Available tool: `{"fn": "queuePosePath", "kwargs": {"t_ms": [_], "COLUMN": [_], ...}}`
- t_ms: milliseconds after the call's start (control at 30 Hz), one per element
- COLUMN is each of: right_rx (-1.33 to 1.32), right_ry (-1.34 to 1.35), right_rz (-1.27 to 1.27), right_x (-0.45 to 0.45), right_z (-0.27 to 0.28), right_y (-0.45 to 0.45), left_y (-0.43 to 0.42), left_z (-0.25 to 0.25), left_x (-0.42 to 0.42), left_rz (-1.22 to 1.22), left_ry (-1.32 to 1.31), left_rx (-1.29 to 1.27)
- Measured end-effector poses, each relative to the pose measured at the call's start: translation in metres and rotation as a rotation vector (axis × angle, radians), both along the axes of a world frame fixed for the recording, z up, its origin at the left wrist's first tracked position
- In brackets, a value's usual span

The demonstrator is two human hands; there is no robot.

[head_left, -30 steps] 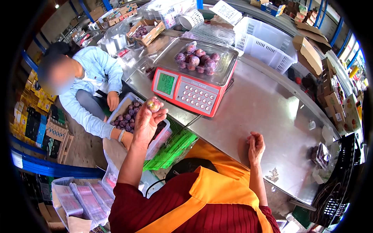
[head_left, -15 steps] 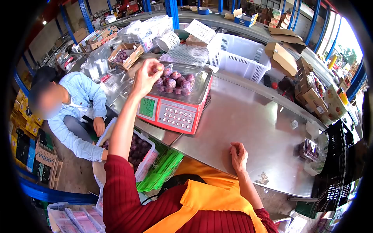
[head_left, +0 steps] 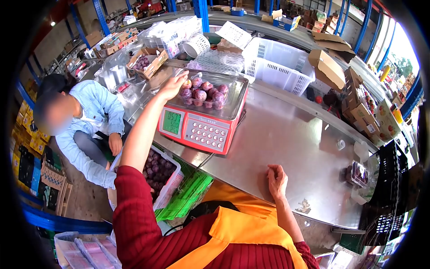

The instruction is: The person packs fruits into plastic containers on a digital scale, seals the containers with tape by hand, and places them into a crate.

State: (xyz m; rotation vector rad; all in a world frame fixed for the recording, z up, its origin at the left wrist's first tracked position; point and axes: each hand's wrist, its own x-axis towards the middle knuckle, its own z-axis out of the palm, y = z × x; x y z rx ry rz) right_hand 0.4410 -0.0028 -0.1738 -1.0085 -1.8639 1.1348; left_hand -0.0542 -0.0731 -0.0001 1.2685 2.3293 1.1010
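Note:
Reaching over the scale's left side, my left hand (head_left: 172,86) has its fingers stretched out beside the plums and holds nothing. A clear box of reddish-purple plums (head_left: 200,95) sits on the metal pan of the red scale (head_left: 197,134), whose green display (head_left: 171,122) is lit. My right hand (head_left: 277,180) hovers at or rests on the steel table's (head_left: 286,143) front edge, fingers loosely curled, holding nothing visible. Below my left forearm is a white crate of dark plums (head_left: 157,172).
A crouching person in a denim jacket (head_left: 101,105) reaches toward the plum crate. Behind the scale stand an empty white basket (head_left: 280,67) and a cardboard box with plums (head_left: 145,62). A packed plum box (head_left: 358,174) and a black crate (head_left: 387,193) are at the right.
My left hand carried a plum from above the crate to the clear box and let it go. The fingers opened and the display reading changed. My right hand has stayed near the table edge.

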Motion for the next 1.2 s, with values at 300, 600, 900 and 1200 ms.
{"fn": "queuePosePath", "kwargs": {"t_ms": [300,600,900,1200], "right_rx": [-0.189,-0.202,-0.612,-0.564], "right_ry": [0.255,0.189,-0.010,0.269], "right_rz": [0.078,0.296,0.583,0.434], "right_x": [0.001,-0.084,-0.223,-0.228], "right_z": [-0.014,0.112,0.151,0.140], "right_y": [0.018,0.049,0.076,0.079], "left_y": [-0.100,-0.096,0.033,0.042], "left_z": [0.016,-0.013,-0.057,-0.042], "left_x": [-0.040,-0.052,-0.036,0.012], "left_rz": [0.168,0.129,-0.036,0.027], "left_ry": [-0.469,-0.517,-0.936,-0.960], "left_rx": [0.528,0.469,0.204,0.454]}}
